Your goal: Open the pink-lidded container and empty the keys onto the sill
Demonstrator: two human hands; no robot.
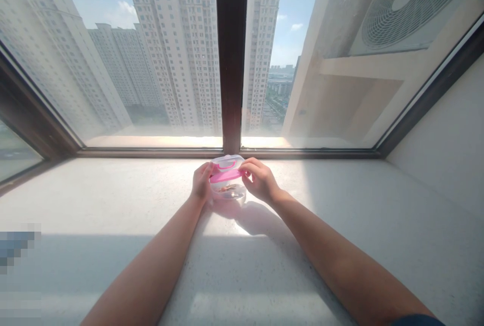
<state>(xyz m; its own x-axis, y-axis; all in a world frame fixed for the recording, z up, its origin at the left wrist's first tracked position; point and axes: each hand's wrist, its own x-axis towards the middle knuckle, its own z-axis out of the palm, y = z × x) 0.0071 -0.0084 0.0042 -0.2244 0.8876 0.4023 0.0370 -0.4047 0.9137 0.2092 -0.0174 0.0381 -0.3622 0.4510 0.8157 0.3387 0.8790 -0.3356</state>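
Observation:
A small round clear plastic box [234,195] stands on the white sill near the window frame. Its pink-and-clear lid [226,176] carries a pink handle [228,166]. Whether the lid sits fully down or is partly raised, I cannot tell. My left hand [201,180] grips the box's left side near the lid, thumb on top. At the right edge of the lid, the bent fingers and thumb of my right hand [260,178] pinch the pink rim. Inside the box lie small brownish-orange bits [227,188], too small to name.
Behind the box rises a dark window post [231,63] between two panes, with a low frame [151,153] along the sill. A white wall [446,129] bounds the right side. Sunlight and shadows fall across the white sill [234,275]. At the far left edge is a pixelated patch.

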